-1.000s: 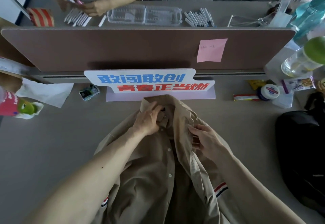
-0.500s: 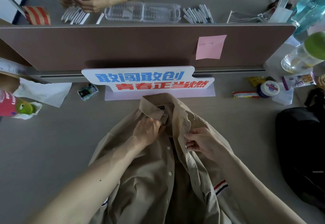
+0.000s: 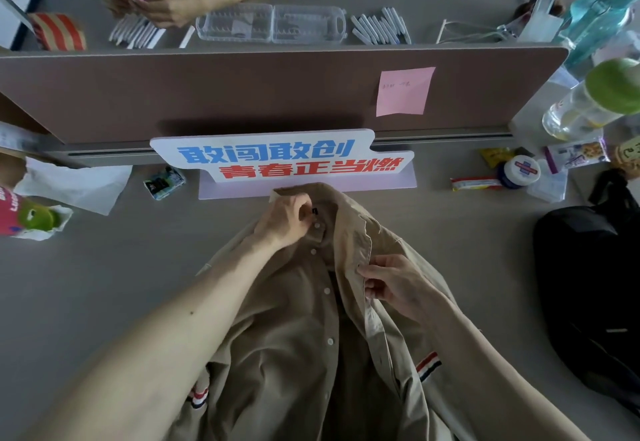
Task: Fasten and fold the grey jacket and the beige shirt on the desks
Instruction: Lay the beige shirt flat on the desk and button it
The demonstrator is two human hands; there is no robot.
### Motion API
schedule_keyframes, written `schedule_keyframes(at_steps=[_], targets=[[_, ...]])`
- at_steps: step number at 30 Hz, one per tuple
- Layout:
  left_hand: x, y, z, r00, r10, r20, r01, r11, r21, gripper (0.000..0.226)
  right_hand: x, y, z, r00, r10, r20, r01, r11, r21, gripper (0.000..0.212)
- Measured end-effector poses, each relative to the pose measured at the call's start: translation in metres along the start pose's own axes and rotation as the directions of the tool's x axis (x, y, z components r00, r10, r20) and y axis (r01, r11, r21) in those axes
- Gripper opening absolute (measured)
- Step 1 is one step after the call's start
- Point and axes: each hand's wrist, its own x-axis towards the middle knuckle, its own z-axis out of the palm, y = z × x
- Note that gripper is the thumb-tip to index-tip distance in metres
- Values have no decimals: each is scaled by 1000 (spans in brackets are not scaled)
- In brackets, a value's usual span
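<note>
Head view looks down on a beige cotton button-up shirt (image 3: 294,336) that lies face up on the pale grey desk (image 3: 104,284), collar pointing away from the person and its front open, with a row of small white buttons (image 3: 326,290) running along one edge. A red, white and blue striped tab (image 3: 428,366) shows on the sleeve nearest the right arm. The right hand (image 3: 391,283) pinches the lifted buttonhole edge of the shirt between thumb and curled fingers. Further up, the left hand (image 3: 285,219) has its fingers curled round the cloth at the collar, just beside the top button. A black fabric bag (image 3: 588,284) sits on the desk to the right, well apart from the shirt. Just past the collar stands a white sign with blue and red characters (image 3: 277,160). Behind it rises a brown desk partition (image 3: 242,94) carrying a pink sticky note (image 3: 404,91). Beyond the partition, another person's hands (image 3: 166,7) work near a clear plastic tray (image 3: 270,23).
</note>
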Motion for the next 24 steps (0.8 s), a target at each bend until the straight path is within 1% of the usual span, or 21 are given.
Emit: schedule_keyframes(at_steps=[2, 3, 5, 6, 7, 9, 12, 15, 18, 20, 21, 23, 24], targets=[[-3, 9, -3, 992, 42, 122, -49, 997, 53, 17, 0, -1, 1, 1000, 5, 22, -5, 1000, 4, 9], [-7, 12, 0, 982, 28, 189, -49, 993, 105, 14, 1, -1, 1, 1000, 7, 22, -7, 1000, 7, 10], [-18, 10, 14, 954, -53, 296, -10, 978, 210, 12, 2, 0, 1, 1000, 13, 15, -14, 1000, 24, 11], [-24, 6, 24, 948, -84, 307, 9, 971, 238, 13, 2, 0, 1, 1000, 19, 11, -19, 999, 32, 11], [-30, 2, 33, 949, -114, 294, 38, 967, 250, 16, 2, 1, 1, 1000, 26, 11, -26, 999, 37, 11], [-39, -1, 45, 962, -170, 215, 127, 972, 200, 21, 2, 2, 2, 999, 33, 15, -34, 999, 38, 11], [-44, 3, 53, 969, -195, 155, 168, 971, 167, 24, 2, 3, 3, 1000, 25, 4, -25, 999, 33, 16], [-42, 6, 57, 962, -229, 146, 206, 966, 156, 28, 2, 3, 4, 1000, 1, -31, 0, 1000, 31, 20], [-45, 9, 54, 964, -213, 161, 196, 974, 114, 26, 1, 4, 7, 996, -37, -76, 38, 999, 13, 13], [-54, 18, 47, 978, -176, 113, 176, 984, 10, 19, -1, 6, 9, 991, -94, -92, 91, 995, -33, 11], [-60, 25, 44, 979, -179, 92, 185, 981, -63, 14, -4, 7, 11, 988, -126, -90, 121, 991, -61, 13], [-77, 39, 34, 981, -192, 35, 195, 960, -203, 8, -11, 7, 18, 977, -184, -104, 173, 979, -109, 18], [-88, 46, 28, 980, -198, 20, 195, 941, -277, 8, -15, 8, 22, 969, -216, -120, 202, 971, -125, 20]])
